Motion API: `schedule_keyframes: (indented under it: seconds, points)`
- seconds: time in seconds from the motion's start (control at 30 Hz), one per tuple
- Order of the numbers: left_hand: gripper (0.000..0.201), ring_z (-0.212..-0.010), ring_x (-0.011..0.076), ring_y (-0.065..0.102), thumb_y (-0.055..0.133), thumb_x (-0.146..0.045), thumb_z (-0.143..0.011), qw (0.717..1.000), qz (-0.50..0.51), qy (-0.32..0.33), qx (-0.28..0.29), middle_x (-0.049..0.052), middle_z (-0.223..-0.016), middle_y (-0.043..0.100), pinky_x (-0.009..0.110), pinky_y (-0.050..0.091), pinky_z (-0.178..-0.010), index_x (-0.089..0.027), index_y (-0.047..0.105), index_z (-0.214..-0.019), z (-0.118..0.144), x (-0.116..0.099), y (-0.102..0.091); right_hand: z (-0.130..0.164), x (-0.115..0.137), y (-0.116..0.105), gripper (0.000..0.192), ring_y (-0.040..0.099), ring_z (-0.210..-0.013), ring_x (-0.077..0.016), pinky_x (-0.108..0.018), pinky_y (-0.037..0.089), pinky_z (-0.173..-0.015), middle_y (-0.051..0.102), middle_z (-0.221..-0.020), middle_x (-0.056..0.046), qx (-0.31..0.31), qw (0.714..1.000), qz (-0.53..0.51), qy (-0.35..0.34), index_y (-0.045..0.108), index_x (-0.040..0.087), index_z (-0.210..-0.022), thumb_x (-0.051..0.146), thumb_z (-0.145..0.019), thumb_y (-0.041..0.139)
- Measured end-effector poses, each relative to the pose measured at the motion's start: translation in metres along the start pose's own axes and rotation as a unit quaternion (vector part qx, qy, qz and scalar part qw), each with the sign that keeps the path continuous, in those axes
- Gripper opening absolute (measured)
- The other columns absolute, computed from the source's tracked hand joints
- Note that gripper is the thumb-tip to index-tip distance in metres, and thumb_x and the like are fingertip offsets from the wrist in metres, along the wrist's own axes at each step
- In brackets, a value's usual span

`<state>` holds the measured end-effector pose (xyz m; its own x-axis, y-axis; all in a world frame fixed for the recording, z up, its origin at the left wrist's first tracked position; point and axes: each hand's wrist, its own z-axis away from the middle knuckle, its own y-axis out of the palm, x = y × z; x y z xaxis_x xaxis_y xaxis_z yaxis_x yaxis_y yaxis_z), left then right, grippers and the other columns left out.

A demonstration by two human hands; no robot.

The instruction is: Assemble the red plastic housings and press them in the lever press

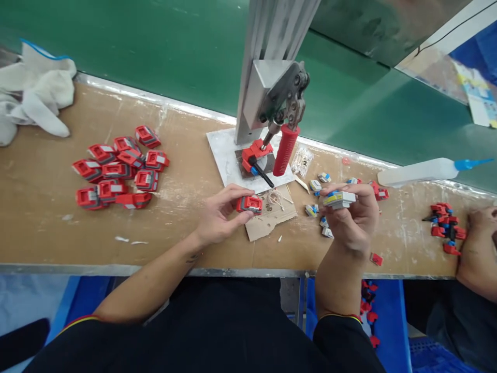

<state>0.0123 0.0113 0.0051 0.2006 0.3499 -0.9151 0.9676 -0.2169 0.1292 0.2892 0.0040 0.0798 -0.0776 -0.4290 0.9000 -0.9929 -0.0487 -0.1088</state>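
Two hands busy at bench edge. Left hand (217,217) pinches a red block (249,204) w/ fingertips, low over a cardboard scrap (267,220), likely to steady it. Right hand (351,217) closed round a grey-yellow piece (339,199), raised at 3 o'clock. Lever press (281,111) at 12; pile of red blocks (116,168) at 10. Squeeze bottle (423,172) at 2.

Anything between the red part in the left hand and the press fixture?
Yes: the fixture already holds a red part, under the clamp's red handle. The left hand grips its red part just short of the base plate.
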Motion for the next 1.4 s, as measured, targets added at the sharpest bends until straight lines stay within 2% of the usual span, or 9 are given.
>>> schedule_keyframes:
  seconds: [0.17, 0.5, 0.6, 0.7, 0.83, 1.0, 1.1, 1.2, 1.4]
  points:
    - [0.033, -0.098, 0.0178, 0.075, 0.081, -0.027, -0.091, 0.999, 0.036, 0.004, 0.034, 0.009, -0.112, 0.076, 0.029, 0.064, -0.083, -0.028, 0.077, -0.124, -0.002, -0.001, -0.002, -0.003, -0.016, 0.041, 0.04, 0.06, -0.058, -0.0093, -0.02, 0.052, -0.044, 0.069, -0.101, 0.001, 0.045, 0.992, -0.113, -0.029, 0.063, 0.045, -0.129, 0.036, -0.092, 0.078]
    - [0.04, -0.101, 0.0208, 0.079, 0.082, -0.034, -0.091, 0.994, 0.073, -0.073, 0.045, 0.011, -0.121, 0.078, 0.031, 0.068, -0.082, -0.027, 0.074, -0.129, 0.002, -0.001, -0.003, 0.014, -0.034, 0.046, 0.015, 0.079, -0.084, -0.02, -0.035, 0.067, -0.065, 0.072, -0.117, -0.006, 0.049, 0.99, -0.134, -0.01, 0.067, 0.035, -0.115, 0.041, -0.102, 0.064]
    - [0.04, -0.103, 0.0205, 0.08, 0.082, -0.029, -0.091, 0.993, 0.089, -0.068, 0.047, 0.009, -0.127, 0.078, 0.03, 0.068, -0.086, -0.03, 0.073, -0.13, 0.003, 0.0, -0.002, 0.016, -0.03, 0.05, 0.015, 0.079, -0.097, -0.0233, -0.042, 0.069, -0.08, 0.07, -0.124, -0.006, 0.022, 0.995, -0.095, -0.014, 0.071, 0.033, -0.111, 0.032, -0.096, 0.073]
    - [0.034, -0.117, 0.0236, 0.077, 0.081, -0.029, -0.092, 0.996, 0.059, -0.048, 0.04, 0.011, -0.134, 0.075, 0.032, 0.068, -0.09, -0.029, 0.075, -0.125, 0.004, 0.003, 0.0, 0.018, -0.024, 0.056, 0.034, 0.078, -0.108, -0.0233, -0.042, 0.068, -0.091, 0.071, -0.126, -0.007, 0.008, 0.999, -0.042, -0.026, 0.07, 0.033, -0.122, 0.021, -0.091, 0.078]
    - [0.034, -0.121, 0.0248, 0.076, 0.08, -0.027, -0.093, 1.0, 0.01, -0.008, 0.017, 0.013, -0.136, 0.074, 0.036, 0.068, -0.093, -0.029, 0.074, -0.126, 0.006, 0.007, 0.002, 0.024, -0.022, 0.068, 0.046, 0.077, -0.113, -0.025, -0.04, 0.069, -0.09, 0.077, -0.12, -0.008, 0.001, 0.998, 0.027, -0.048, 0.067, 0.03, -0.129, 0.018, -0.087, 0.082]
    - [0.038, -0.112, 0.0228, 0.077, 0.085, -0.026, -0.088, 0.997, -0.051, 0.05, 0.007, 0.01, -0.121, 0.077, 0.035, 0.068, -0.09, -0.031, 0.076, -0.124, 0.004, 0.005, 0.002, 0.024, -0.022, 0.075, 0.055, 0.078, -0.113, -0.0269, -0.045, 0.069, -0.096, 0.08, -0.123, -0.008, 0.01, 0.989, 0.101, -0.111, 0.063, 0.031, -0.137, 0.014, -0.086, 0.079]
    - [0.039, -0.098, 0.0209, 0.077, 0.08, -0.045, -0.092, 0.998, -0.043, 0.012, 0.038, 0.009, -0.108, 0.078, 0.033, 0.066, -0.084, -0.029, 0.077, -0.127, 0.003, 0.002, -0.002, 0.021, -0.02, 0.074, 0.062, 0.077, -0.119, -0.0272, -0.049, 0.068, -0.1, 0.079, -0.129, -0.009, 0.052, 0.984, 0.091, -0.146, 0.058, 0.032, -0.144, 0.006, -0.089, 0.073]
    - [0.056, -0.084, 0.0205, 0.077, 0.066, -0.065, -0.096, 0.994, -0.025, -0.068, 0.081, 0.01, -0.098, 0.079, 0.032, 0.064, -0.076, -0.024, 0.075, -0.131, 0.005, 0.0, -0.007, 0.02, -0.019, 0.073, 0.063, 0.076, -0.122, -0.0273, -0.049, 0.067, -0.101, 0.079, -0.131, -0.008, 0.068, 0.983, 0.086, -0.15, 0.056, 0.033, -0.145, 0.005, -0.09, 0.071]
    - [0.06, -0.091, 0.0248, 0.08, 0.066, -0.068, -0.094, 0.984, 0.013, -0.129, 0.12, 0.01, -0.101, 0.082, 0.034, 0.066, -0.084, -0.023, 0.076, -0.132, 0.003, -0.004, -0.007, 0.02, -0.017, 0.073, 0.053, 0.076, -0.123, -0.0255, -0.047, 0.067, -0.101, 0.079, -0.13, -0.009, 0.101, 0.978, 0.11, -0.144, 0.058, 0.031, -0.139, 0.008, -0.093, 0.071]
